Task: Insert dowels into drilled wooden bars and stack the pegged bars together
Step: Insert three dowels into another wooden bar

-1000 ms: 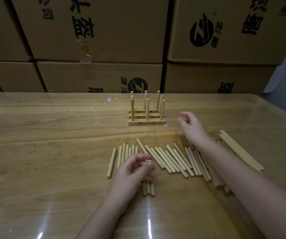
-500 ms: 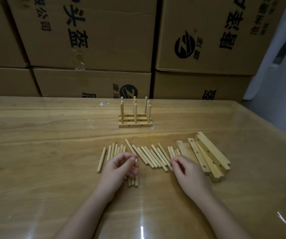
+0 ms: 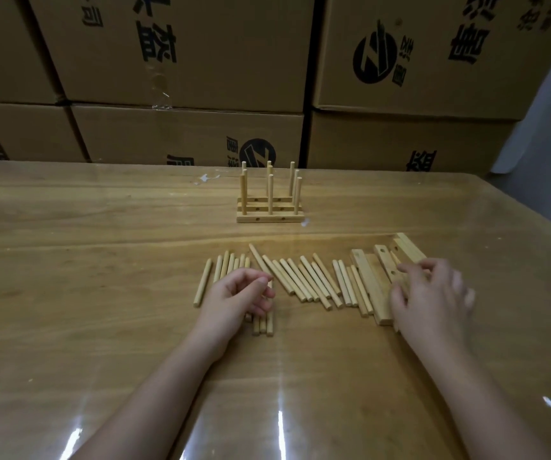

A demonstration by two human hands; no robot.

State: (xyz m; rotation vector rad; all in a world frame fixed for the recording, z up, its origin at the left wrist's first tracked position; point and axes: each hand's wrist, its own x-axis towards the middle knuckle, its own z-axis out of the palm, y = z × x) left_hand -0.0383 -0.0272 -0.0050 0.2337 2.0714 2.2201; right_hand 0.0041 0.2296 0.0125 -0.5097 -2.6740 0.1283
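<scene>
Pale dowels [image 3: 304, 282] fanned loose, drilled flat bars [image 3: 372, 287], pegged stack [image 3: 269, 220] upright

The stacked cardboard boxes [image 3: 234, 61] carry large black Chinese characters, turned sideways and seemingly mirrored. One looks like 盔 [image 3: 156, 44], another like 唐 [image 3: 466, 44]. A round black logo [image 3: 374, 51] with a Z-like mark stands on two boxes.

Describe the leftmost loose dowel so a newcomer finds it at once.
From the pegged stack on the table, come toward the camera to the row of loose dowels. The dowel meant is at the row's far left end, just left of the left hand. Unlike its bunched neighbours, it lies alone, with bare table on both sides.
</scene>
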